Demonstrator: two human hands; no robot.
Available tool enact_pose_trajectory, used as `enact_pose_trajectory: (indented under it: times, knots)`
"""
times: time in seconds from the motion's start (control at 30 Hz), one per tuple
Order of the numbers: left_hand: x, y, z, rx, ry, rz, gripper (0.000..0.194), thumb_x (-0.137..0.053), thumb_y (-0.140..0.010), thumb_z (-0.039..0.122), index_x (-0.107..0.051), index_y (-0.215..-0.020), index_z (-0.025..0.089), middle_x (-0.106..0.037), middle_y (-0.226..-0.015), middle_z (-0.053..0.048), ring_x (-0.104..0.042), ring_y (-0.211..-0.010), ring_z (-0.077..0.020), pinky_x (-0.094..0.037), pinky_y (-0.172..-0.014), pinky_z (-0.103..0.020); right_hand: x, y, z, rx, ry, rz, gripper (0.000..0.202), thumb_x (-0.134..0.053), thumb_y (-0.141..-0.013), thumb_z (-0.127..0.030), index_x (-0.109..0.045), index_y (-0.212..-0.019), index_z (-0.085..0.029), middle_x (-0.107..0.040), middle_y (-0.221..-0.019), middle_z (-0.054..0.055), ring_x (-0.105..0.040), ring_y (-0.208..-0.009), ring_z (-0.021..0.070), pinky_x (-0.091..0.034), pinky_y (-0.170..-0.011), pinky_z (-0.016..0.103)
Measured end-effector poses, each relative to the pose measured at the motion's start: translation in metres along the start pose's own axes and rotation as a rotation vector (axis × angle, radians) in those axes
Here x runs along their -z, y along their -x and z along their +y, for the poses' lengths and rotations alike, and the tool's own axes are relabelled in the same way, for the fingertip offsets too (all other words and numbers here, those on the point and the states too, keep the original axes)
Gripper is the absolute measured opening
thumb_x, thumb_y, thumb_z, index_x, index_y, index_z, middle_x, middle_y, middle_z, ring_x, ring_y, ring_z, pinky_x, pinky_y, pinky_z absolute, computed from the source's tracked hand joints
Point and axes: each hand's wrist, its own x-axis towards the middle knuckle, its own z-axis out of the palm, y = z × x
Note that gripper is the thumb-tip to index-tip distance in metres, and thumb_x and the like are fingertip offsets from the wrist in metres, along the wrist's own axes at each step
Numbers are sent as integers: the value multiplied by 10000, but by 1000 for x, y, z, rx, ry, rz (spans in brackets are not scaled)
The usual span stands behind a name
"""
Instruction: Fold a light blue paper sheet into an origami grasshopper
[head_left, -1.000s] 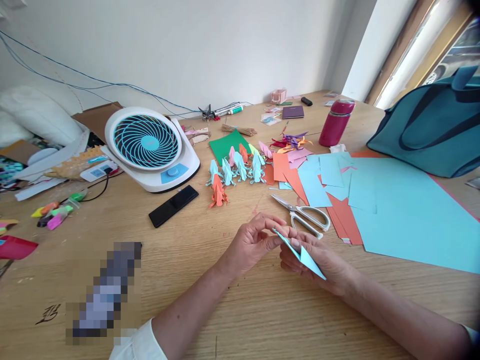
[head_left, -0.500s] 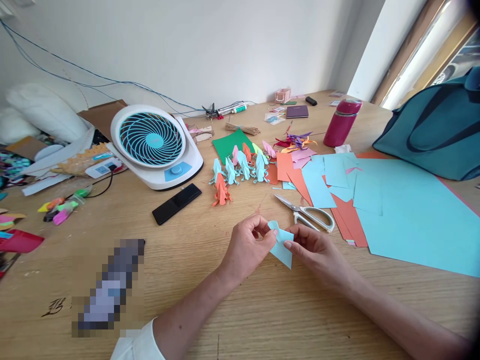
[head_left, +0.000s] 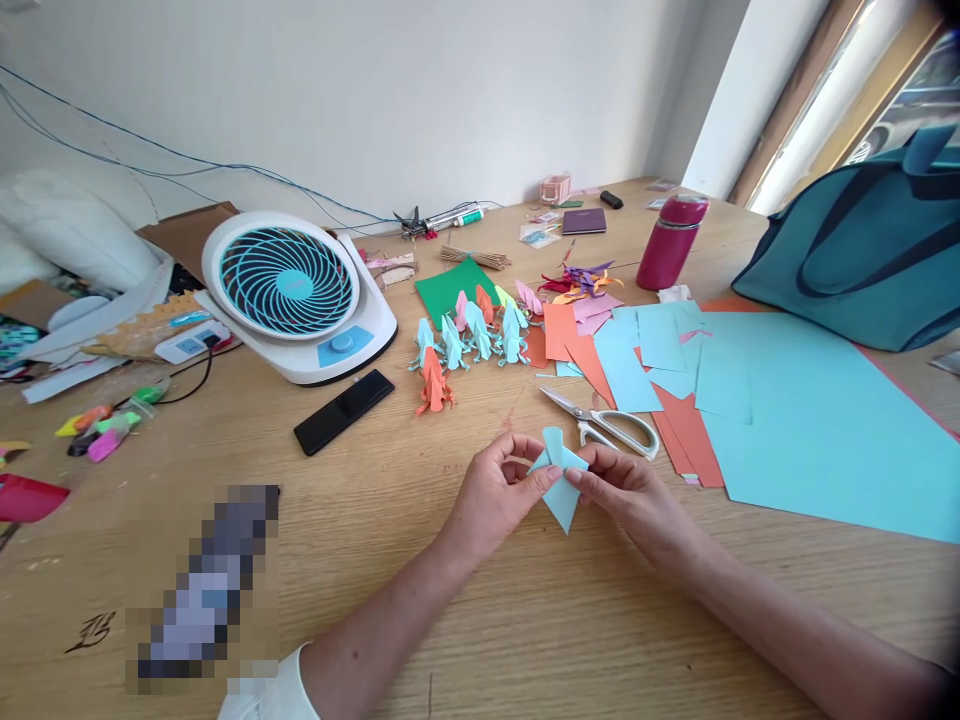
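A small folded piece of light blue paper [head_left: 561,503] is held up above the table between both hands, its lower corner pointing down and a narrow flap standing at the top. My left hand [head_left: 504,490] pinches its left side, thumb on the front. From the right, my right hand [head_left: 630,492] grips the other side, its thumb close to the left thumb. Fingers behind the paper are partly hidden. Just beyond the hands lie scissors [head_left: 626,430] with pale handles. Several folded paper figures, light blue ones [head_left: 480,335] and an orange one [head_left: 433,382], stand farther back.
Light blue sheets [head_left: 810,420] and orange paper pieces [head_left: 694,440] spread across the right side. A maroon bottle [head_left: 671,245] and a teal bag [head_left: 847,250] stand behind them. Left are a white fan [head_left: 289,290], a black phone [head_left: 343,410] and a pixelated object [head_left: 210,580]. Green paper [head_left: 457,287] lies mid-table.
The paper has turned so its lower corner points more straight down and its flap stands upright. My right thumb has moved in toward the left thumb. The view has shifted slightly.
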Motion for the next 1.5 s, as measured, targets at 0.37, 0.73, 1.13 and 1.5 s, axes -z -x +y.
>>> enact_pose_trajectory:
  times: [0.37, 0.73, 1.13, 1.5]
  knots:
    - [-1, 1, 1, 97, 175, -20, 341, -823, -697, 404, -712, -846, 118, -662, -738, -11, -522, -655, -89, -404, -569, -187, 0, -3, 2, 32, -13, 31, 326, -786, -770, -469, -617, -784, -192, -575, -709, -23, -500, -659, 110, -415, -633, 246]
    - [-5, 14, 0, 34, 139, 41, 282, -799, -730, 378, -723, -803, 116, -657, -686, -15, -527, -599, -91, -426, -502, -181, -5, 0, 0, 52, 9, -22, 306, -725, -830, -466, -596, -800, -191, -605, -718, -10, -525, -665, 120, -440, -639, 261]
    - [4, 13, -8, 6, 235, 25, 281, -735, -778, 409, -647, -776, 142, -603, -678, 2, -514, -596, -94, -419, -506, -180, -18, -1, -6, 107, 83, -140, 263, -685, -868, -449, -596, -884, -202, -641, -814, 18, -595, -746, 152, -480, -696, 293]
    - [19, 8, -7, -65, 491, 79, 264, -814, -726, 371, -668, -793, 162, -613, -761, 8, -478, -663, -83, -366, -564, -176, -27, -18, -2, 4, 32, -107, 340, -624, -887, -543, -639, -880, -204, -592, -775, 0, -525, -705, 130, -441, -677, 266]
